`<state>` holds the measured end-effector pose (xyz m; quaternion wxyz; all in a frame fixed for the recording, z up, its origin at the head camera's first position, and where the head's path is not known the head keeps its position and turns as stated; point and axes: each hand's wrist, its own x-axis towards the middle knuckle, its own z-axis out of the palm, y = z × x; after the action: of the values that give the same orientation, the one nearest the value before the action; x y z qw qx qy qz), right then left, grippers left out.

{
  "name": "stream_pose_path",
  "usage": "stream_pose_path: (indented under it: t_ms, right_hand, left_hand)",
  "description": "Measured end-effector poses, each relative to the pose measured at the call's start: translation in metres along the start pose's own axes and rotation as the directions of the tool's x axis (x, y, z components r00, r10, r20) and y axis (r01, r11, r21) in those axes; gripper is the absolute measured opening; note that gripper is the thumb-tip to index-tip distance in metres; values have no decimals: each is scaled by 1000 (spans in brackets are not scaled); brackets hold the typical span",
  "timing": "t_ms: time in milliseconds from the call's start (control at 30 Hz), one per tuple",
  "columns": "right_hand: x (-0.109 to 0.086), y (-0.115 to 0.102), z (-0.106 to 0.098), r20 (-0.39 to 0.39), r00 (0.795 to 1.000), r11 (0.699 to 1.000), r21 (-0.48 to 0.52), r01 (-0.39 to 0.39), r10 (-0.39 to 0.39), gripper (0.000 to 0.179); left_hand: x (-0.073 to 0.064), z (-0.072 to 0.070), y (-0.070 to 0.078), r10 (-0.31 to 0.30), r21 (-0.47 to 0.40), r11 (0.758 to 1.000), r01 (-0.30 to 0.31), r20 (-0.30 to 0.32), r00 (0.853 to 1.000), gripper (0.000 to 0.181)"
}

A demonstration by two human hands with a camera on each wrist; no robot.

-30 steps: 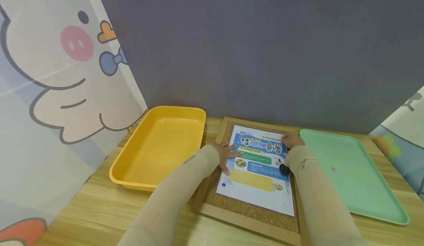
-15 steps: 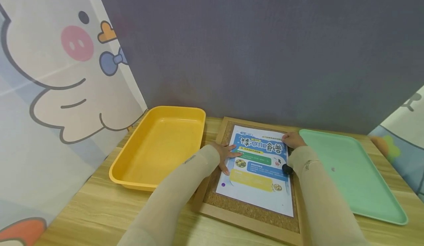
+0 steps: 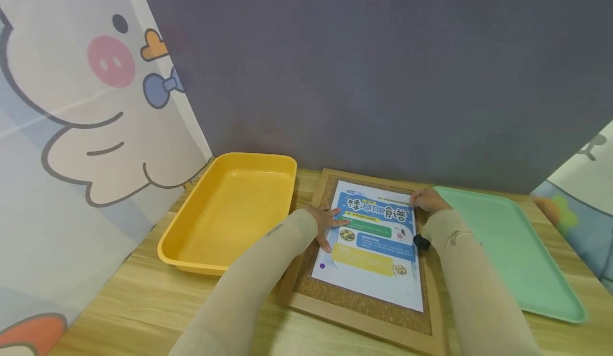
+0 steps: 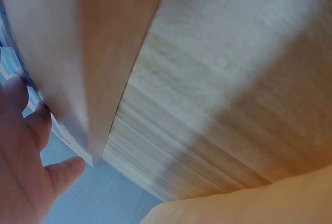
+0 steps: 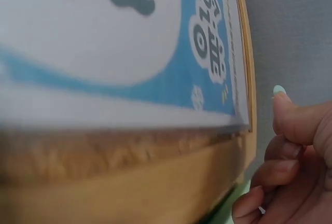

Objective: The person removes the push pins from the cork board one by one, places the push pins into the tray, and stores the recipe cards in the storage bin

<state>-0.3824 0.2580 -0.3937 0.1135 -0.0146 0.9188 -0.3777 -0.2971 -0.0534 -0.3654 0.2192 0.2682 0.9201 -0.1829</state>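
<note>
A printed poster in blue, green and yellow lies on a wood-framed cork board. My left hand, fingers spread, presses the poster's left side; the left wrist view catches part of that hand beside the frame. At the poster's top right corner is my right hand, thumb and fingers curled in a pinch. In the right wrist view a small pale green piece shows at its thumb tip, just off the board's corner. A round purple tack sits near the poster's lower left.
To the left stands a deep yellow tray. A flat mint-green tray lies to the right, partly behind my right sleeve. A dark grey panel rises right behind the board.
My right hand has shifted slightly right, away from the poster's top right corner. The left hand has stayed in place on the poster.
</note>
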Motion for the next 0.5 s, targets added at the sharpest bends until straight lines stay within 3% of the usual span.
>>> stream_pose_path:
  t_ms: [500]
  right_hand:
    - [-30,0,-20,81,996,997,-59,53,-49,16]
  left_hand:
    - [0,1,-2,4,45,999,-4,-2,1000,94]
